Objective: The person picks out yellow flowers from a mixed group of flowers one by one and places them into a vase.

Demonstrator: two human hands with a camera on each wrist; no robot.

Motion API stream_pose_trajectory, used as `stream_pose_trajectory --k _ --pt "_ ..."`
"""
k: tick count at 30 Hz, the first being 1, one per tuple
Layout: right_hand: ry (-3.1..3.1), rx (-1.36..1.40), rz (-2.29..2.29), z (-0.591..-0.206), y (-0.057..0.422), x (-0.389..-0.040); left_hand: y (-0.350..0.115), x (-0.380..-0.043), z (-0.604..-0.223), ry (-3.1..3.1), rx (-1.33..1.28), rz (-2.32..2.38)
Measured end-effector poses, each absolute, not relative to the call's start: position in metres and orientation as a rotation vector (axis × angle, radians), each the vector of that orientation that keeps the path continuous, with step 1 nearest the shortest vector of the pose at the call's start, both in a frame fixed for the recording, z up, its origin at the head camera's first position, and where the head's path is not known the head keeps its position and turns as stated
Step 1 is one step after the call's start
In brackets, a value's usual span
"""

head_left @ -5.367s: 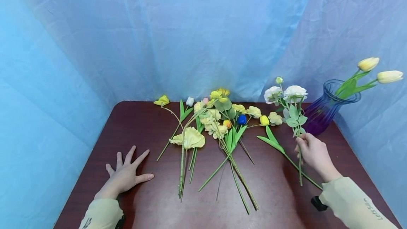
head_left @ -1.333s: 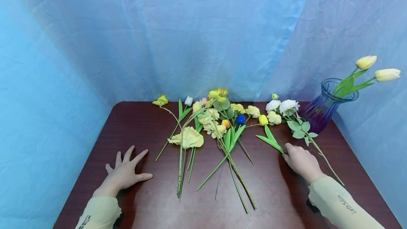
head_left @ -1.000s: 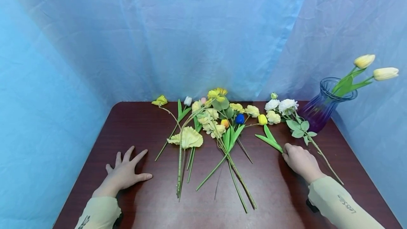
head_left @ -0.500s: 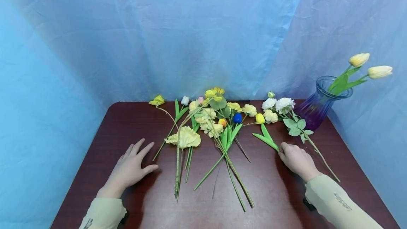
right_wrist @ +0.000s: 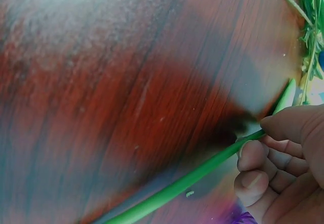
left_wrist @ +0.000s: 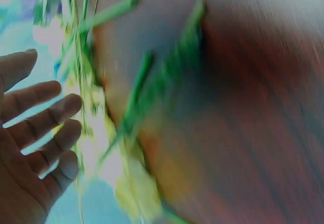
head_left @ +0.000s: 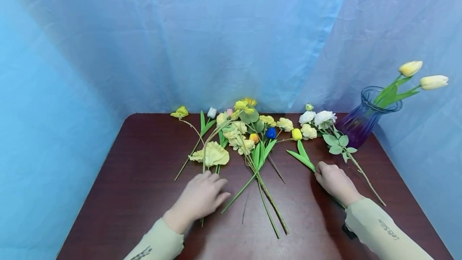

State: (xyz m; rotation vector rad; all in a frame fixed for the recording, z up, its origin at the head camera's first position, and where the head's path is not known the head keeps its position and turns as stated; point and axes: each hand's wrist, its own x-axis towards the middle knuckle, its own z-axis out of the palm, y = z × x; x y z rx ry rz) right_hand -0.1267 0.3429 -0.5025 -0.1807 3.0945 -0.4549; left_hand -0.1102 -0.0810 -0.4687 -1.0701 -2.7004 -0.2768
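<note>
This looks like a curtained-off booth, much like a small filming set; the building beyond is hidden, so whether it is a home, studio or office cannot be told. Creased, pale blue fabric (head_left: 231, 39) hangs behind and on both sides, screening three sides of a dark reddish-brown, wood-grain counter (head_left: 310, 220). Its glossy top catches a bright reflection. Loose flowers (head_left: 213, 155) and a blue-to-purple glass vase (head_left: 362, 125) are laid out against that plain backdrop.
</note>
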Motion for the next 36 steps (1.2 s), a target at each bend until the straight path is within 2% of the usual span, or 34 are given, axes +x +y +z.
stream_pose_trajectory --k 9,24,36 --pt "3.084 -0.189 -0.504 -0.502 0.339 -0.124 -0.034 -0.107 -0.492 -2.828 -1.050 -0.142" --pt "3.098 -0.221 -0.543 -0.503 0.335 -0.112 -0.029 -0.120 -0.492 -3.008 -0.853 -0.514" --pt "3.053 -0.189 -0.563 -0.504 0.339 -0.113 -0.045 -0.132 -0.484 -3.093 -0.376 -0.511"
